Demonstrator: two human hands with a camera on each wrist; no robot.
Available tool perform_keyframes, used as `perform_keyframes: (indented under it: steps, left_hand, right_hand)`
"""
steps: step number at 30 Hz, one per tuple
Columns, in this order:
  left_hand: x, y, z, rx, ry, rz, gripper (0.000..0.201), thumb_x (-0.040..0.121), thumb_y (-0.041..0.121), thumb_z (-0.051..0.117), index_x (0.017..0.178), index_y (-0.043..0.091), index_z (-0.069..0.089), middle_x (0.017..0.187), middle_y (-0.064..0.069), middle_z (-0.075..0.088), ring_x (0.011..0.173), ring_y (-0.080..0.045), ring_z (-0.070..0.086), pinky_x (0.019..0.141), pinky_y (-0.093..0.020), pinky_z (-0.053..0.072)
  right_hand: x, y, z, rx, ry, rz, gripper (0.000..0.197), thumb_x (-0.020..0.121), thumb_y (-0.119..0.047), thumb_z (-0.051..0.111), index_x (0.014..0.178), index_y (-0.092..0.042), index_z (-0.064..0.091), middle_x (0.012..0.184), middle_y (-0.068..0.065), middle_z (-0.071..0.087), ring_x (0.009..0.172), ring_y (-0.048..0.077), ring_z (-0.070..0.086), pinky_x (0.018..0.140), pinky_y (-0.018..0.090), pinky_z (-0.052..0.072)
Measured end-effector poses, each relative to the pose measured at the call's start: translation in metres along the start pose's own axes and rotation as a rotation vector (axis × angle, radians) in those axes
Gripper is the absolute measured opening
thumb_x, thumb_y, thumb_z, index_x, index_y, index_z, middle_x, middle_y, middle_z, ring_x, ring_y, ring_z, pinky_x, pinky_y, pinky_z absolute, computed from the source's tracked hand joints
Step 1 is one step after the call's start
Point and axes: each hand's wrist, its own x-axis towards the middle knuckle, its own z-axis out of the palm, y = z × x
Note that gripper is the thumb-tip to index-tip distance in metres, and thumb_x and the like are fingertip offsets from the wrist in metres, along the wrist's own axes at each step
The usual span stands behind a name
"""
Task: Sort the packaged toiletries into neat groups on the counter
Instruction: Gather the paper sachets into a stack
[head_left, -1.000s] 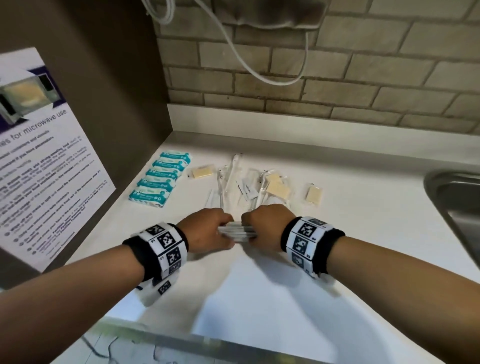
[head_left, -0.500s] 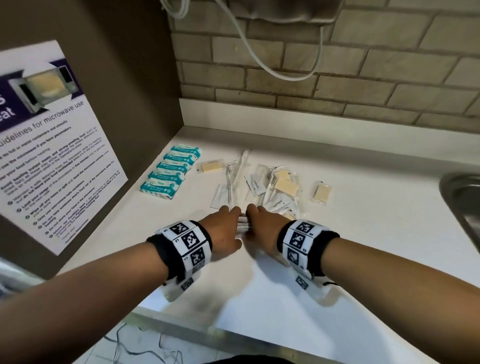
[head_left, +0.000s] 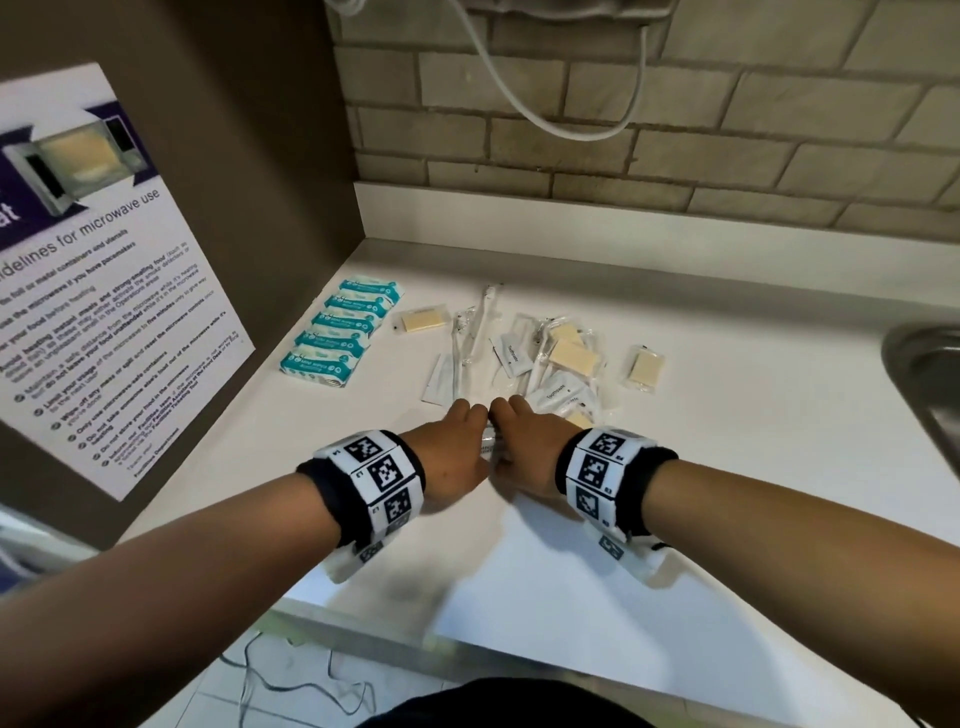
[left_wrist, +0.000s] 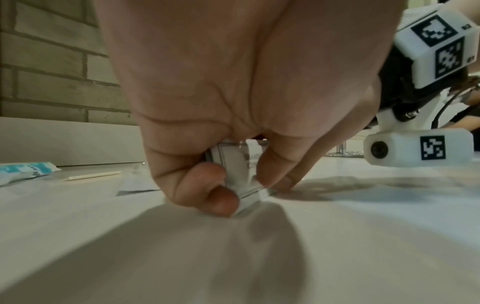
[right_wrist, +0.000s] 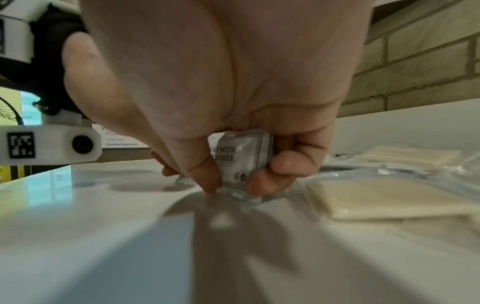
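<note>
**Sachet stack squared up at the counter's near edge**

Both hands have slid forward toward the loose pile. The left hand (head_left: 457, 457) and right hand (head_left: 524, 452) pinch opposite ends of a small stack of sachets (left_wrist: 244, 176), its lower edge on the counter (head_left: 727, 519). At 12 o'clock lies the unsorted pile (head_left: 556, 364); at 10 o'clock the teal wipes (head_left: 343, 332) sit in a row. Judging by this, one group is done, the sachets nearly

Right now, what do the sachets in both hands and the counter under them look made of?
Sachets: thin glossy plastic film, likely; printed lettering, crinkled sealed edges, gripped by left hand and right hand. Counter: smooth white solid surface or laminate; it reflects light.
</note>
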Motion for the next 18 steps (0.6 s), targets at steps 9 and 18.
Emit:
perform_keyframes:
  steps: [9, 18]
  left_hand:
    - [0.002, -0.018, 0.0, -0.176, -0.032, 0.078, 0.035, 0.1, 0.019, 0.042, 0.133, 0.011, 0.033, 0.131, -0.007, 0.043, 0.11, -0.027, 0.056, 0.097, -0.044, 0.045]
    - [0.001, -0.035, -0.056, -0.585, 0.293, 0.207, 0.041, 0.088, 0.029, 0.07, 0.126, 0.022, 0.056, 0.102, 0.009, 0.066, 0.083, -0.005, 0.061, 0.068, -0.011, 0.044]
  right_hand:
    - [0.003, 0.004, -0.012, 0.066, -0.092, 0.063, 0.027, 0.083, -0.021, 0.061, 0.106, -0.015, 0.049, 0.095, 0.004, 0.061, 0.086, 0.025, 0.062, 0.074, 0.034, 0.051]
    - [0.012, 0.017, -0.078, 0.316, -0.12, 0.001, 0.03, 0.09, -0.019, 0.064, 0.116, -0.016, 0.05, 0.095, 0.002, 0.066, 0.073, 0.014, 0.061, 0.062, 0.024, 0.053]
